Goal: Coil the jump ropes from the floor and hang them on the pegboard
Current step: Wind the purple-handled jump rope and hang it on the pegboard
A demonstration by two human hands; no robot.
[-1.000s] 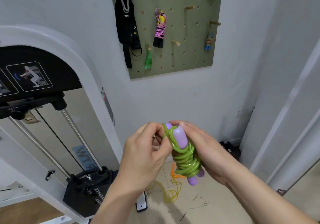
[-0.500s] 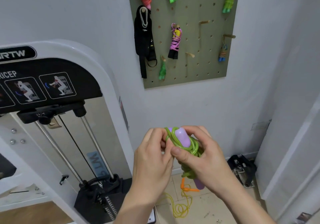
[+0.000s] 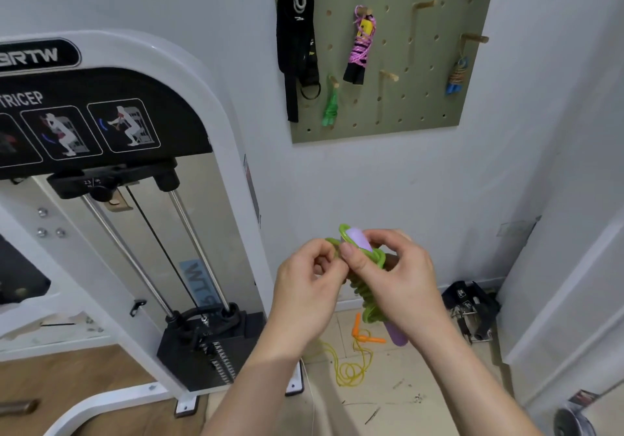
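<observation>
Wall-mounted pegboard (image 3: 388, 125) already carries several coiled ropes (image 3: 360, 44); the green jump rope (image 3: 366, 292), fully wound, is gripped by the right hand (image 3: 398, 280) while the left hand (image 3: 304, 297) pinches its top loop, and a yellow rope (image 3: 351, 364) lies uncoiled on the floor (image 3: 422, 378).

I get bright, even indoor light with only faint, soft shadows on the wall (image 3: 371, 182). The wide lens bows straight edges at 9 and 3 o'clock, and detail looks slightly soft throughout.
</observation>
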